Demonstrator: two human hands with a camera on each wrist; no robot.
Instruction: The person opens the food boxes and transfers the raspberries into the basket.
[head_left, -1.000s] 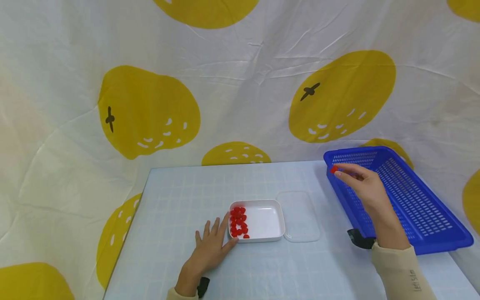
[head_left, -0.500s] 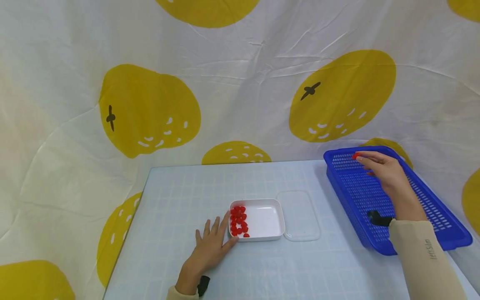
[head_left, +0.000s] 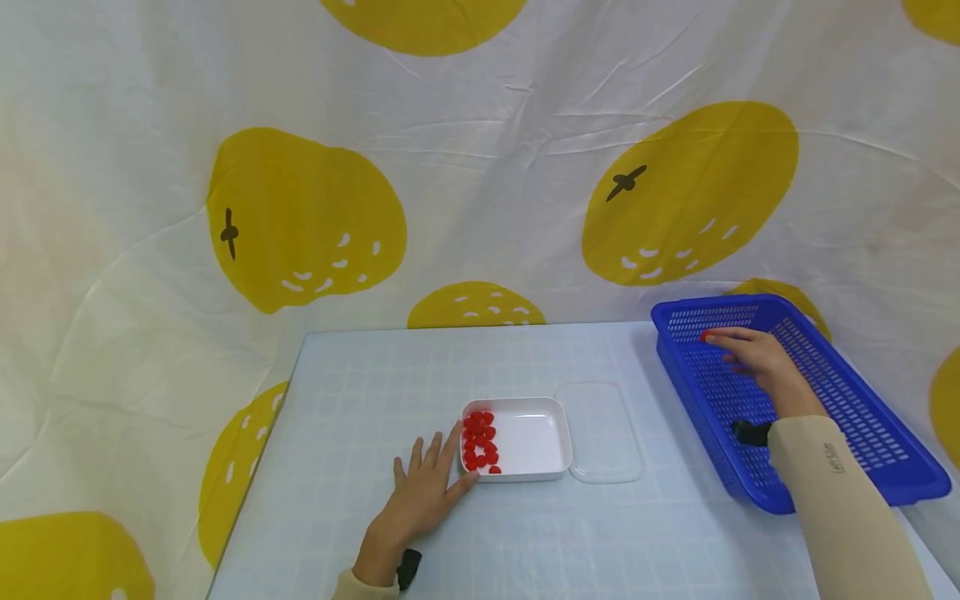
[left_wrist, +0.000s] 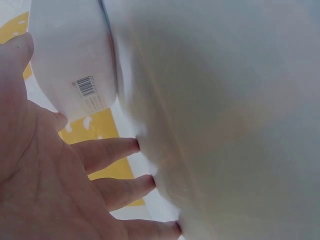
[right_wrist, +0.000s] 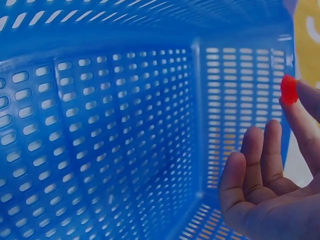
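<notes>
Your right hand [head_left: 761, 360] pinches one red piece [right_wrist: 289, 89] between thumb and forefinger, the other fingers loosely bent, over the far end of the basket [head_left: 686, 408]; whether it dips below the rim you cannot tell. Your left hand [head_left: 420, 492] lies spread on the table [head_left: 360, 383], gripping nothing, thumb and forefinger at the left end of the tray [head_left: 532, 442]. The lid [head_left: 603, 433] is already off, lying just right of the tray. The other red pieces [head_left: 488, 433] sit grouped in the tray's left end. As you might judge it, the work is partway: one piece in hand, not yet set down; no final count shows.
</notes>
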